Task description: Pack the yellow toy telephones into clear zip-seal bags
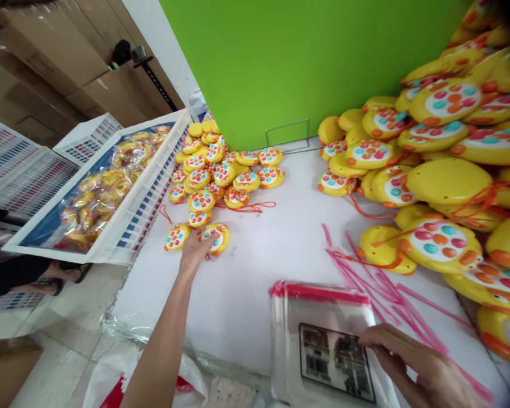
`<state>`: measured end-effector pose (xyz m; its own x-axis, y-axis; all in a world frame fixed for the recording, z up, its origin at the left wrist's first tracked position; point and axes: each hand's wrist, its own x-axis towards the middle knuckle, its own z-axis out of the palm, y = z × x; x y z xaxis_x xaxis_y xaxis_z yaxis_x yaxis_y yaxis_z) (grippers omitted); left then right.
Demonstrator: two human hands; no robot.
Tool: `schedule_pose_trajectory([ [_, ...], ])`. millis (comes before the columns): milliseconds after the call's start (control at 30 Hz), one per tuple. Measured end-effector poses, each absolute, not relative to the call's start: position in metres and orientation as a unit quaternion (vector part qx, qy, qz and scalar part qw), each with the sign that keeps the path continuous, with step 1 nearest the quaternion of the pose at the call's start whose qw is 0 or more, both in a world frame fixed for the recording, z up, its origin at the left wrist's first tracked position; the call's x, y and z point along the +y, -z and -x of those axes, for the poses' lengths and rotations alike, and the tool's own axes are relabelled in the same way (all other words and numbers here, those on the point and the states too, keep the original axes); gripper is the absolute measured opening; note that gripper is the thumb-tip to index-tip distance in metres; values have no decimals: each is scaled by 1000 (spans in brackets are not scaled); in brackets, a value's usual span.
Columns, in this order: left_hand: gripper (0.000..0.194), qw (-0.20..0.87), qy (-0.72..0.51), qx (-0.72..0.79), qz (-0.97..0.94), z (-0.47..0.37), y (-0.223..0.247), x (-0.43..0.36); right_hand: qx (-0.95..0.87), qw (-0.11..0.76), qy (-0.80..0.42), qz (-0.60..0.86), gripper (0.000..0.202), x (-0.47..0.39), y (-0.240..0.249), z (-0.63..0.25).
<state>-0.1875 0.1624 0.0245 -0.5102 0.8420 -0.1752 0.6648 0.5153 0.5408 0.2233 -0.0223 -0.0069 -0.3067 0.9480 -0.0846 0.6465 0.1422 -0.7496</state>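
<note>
My left hand [195,249] reaches across the white table [238,294], its fingers closed on a yellow duck-shaped toy [220,240] with coloured dots. Another such toy [176,237] lies just left of the hand. Beyond it is a loose pile of the same toys [223,173]. At the near edge lies a stack of clear plastic bags [293,334] with a red top strip and a dark printed label. My right hand [412,362] is over the stack's right side, fingertips pinched at the bag's edge; how much they grip is hard to tell.
A larger heap of toys [446,181] fills the right side. Pink strips [386,294] lie beside the bags. A green panel [314,62] stands behind. On the left, a white crate [131,226] holds bagged toys; a person's feet [70,275] show beyond it.
</note>
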Motion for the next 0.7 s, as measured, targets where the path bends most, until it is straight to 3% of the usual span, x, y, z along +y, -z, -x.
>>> schedule_pose_trajectory([
  [267, 71, 289, -305, 805, -418, 135, -32, 146, -746, 183, -392, 506, 20, -2, -21, -193],
  [400, 61, 413, -357, 733, -405, 94, -45, 121, -752, 232, -355, 505, 19, 10, -35, -174],
  [567, 43, 676, -416, 563, -231, 36, -50, 78, -785, 273, -214, 512, 47, 22, -34, -153],
  [700, 31, 741, -423, 476, -213, 6, -50, 52, -820, 243, -176, 487, 62, 25, -27, -149],
])
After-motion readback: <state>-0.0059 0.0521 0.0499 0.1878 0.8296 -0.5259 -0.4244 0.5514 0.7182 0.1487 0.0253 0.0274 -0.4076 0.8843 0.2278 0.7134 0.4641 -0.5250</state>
